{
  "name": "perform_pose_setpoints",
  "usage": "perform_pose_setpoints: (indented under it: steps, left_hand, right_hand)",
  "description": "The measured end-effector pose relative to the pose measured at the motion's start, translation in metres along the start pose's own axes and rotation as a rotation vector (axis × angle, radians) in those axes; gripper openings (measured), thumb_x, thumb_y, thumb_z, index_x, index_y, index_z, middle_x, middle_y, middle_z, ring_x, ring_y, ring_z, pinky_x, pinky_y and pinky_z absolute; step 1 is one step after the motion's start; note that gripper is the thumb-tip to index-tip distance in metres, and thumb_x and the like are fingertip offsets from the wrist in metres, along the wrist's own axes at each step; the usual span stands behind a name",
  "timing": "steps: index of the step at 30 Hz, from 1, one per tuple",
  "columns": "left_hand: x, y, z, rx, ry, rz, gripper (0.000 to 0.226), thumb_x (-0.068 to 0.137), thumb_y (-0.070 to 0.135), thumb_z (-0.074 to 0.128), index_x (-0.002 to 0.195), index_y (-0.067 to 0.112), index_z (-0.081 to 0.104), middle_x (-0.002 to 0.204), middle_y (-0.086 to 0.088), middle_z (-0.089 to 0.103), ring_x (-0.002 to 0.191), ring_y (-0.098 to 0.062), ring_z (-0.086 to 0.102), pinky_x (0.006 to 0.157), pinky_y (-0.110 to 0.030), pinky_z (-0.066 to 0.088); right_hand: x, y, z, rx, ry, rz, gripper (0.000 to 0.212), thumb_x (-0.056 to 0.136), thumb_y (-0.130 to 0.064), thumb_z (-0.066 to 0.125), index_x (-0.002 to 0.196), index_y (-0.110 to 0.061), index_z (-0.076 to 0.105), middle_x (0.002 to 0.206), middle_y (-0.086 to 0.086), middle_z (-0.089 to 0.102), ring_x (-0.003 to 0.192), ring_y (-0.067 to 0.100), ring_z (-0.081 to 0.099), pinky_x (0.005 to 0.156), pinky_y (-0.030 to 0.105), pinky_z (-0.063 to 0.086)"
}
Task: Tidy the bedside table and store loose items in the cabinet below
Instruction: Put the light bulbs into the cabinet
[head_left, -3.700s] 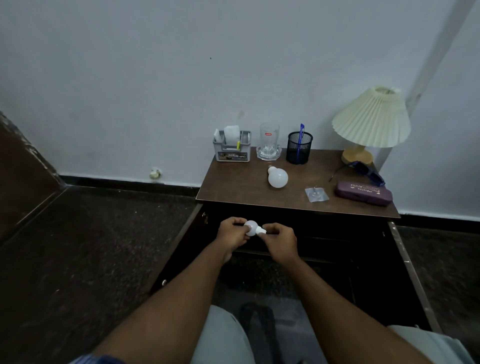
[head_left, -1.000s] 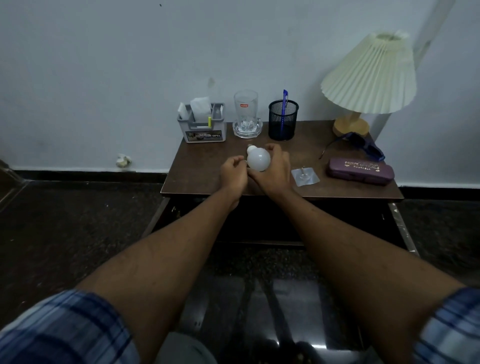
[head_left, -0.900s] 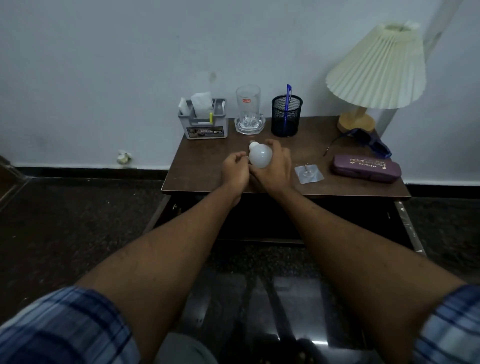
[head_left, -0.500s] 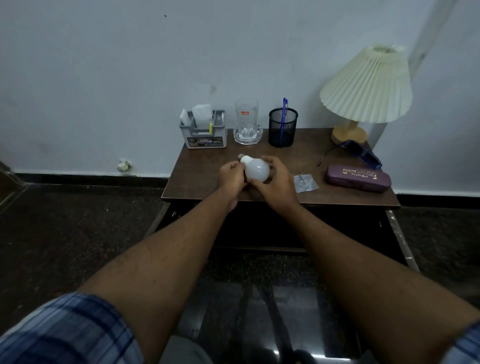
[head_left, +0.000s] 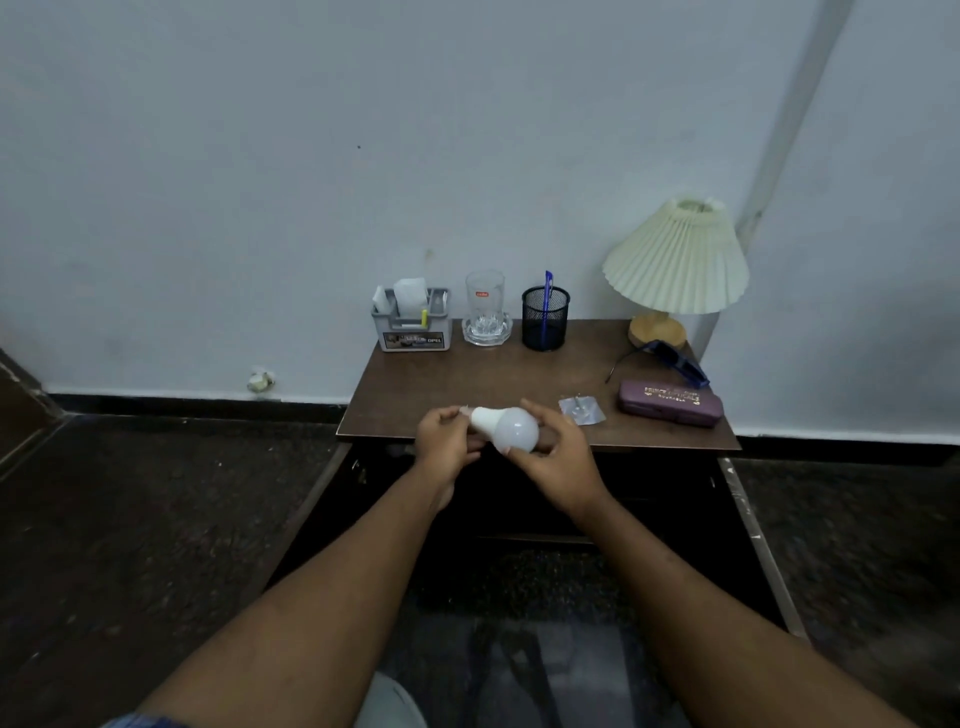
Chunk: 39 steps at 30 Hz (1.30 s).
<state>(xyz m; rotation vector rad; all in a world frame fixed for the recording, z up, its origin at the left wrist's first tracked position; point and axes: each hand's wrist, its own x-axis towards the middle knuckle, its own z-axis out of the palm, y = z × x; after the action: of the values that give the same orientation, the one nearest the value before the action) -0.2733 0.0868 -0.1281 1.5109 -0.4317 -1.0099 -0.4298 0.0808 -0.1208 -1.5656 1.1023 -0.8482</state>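
A white light bulb lies sideways between both hands, just above the front edge of the brown bedside table. My left hand grips its narrow base end and my right hand curls under and around its round globe. Below the table the cabinet stands open and dark, its inside hard to make out. On the table top lie a small clear plastic packet, a purple glasses case and dark blue sunglasses.
Along the wall stand a grey organiser box, a glass on a glass dish, a black mesh pen cup with a blue pen and a pleated lamp. Open cabinet doors flank both sides. The floor is dark.
A smaller bulb held low by the cabinet is gone from my hands. Both hands then took the larger bulb off the table top and drew it back to the front edge.
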Motion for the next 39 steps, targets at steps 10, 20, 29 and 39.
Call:
perform_pose_setpoints:
  steps: [10,20,29,39]
  left_hand:
    - [-0.025,-0.029,-0.032,0.166,0.084,-0.029,0.025,0.097,0.016,0.063,0.118,0.004,0.061,0.11,-0.02,0.071,0.081,-0.024,0.07,0.072,-0.034,0.059]
    - [-0.019,-0.063,-0.054,0.402,0.049,-0.178,0.026,0.095,0.021,0.069,0.114,0.005,0.067,0.104,-0.017,0.074,0.065,-0.02,0.071,0.049,-0.026,0.053]
    - [0.021,-0.078,-0.048,0.434,0.04,-0.211,0.023,0.095,0.014,0.062,0.116,0.006,0.067,0.089,-0.006,0.069,0.065,-0.017,0.069,0.05,-0.024,0.054]
    - [0.083,-0.111,-0.044,0.404,0.077,-0.178,0.025,0.095,0.008,0.054,0.119,0.009,0.061,0.083,-0.004,0.063,0.067,-0.014,0.062,0.058,-0.026,0.055]
  right_hand:
    - [-0.031,0.025,-0.001,0.007,0.063,0.065,0.052,0.078,-0.009,0.083,0.124,-0.015,0.06,0.125,0.004,0.067,0.091,0.017,0.073,0.086,0.035,0.06]
    - [-0.039,0.064,0.014,-0.05,0.046,0.135,0.047,0.079,-0.012,0.083,0.122,-0.009,0.064,0.114,0.008,0.066,0.104,0.023,0.066,0.084,0.034,0.058]
    - [-0.001,0.1,0.036,-0.081,0.067,0.229,0.047,0.085,-0.013,0.079,0.128,-0.003,0.062,0.12,0.013,0.066,0.111,0.025,0.063,0.089,0.033,0.051]
    - [0.073,0.136,0.07,-0.124,0.079,0.325,0.051,0.084,-0.021,0.078,0.129,0.0,0.063,0.127,0.015,0.068,0.118,0.029,0.064,0.1,0.037,0.051]
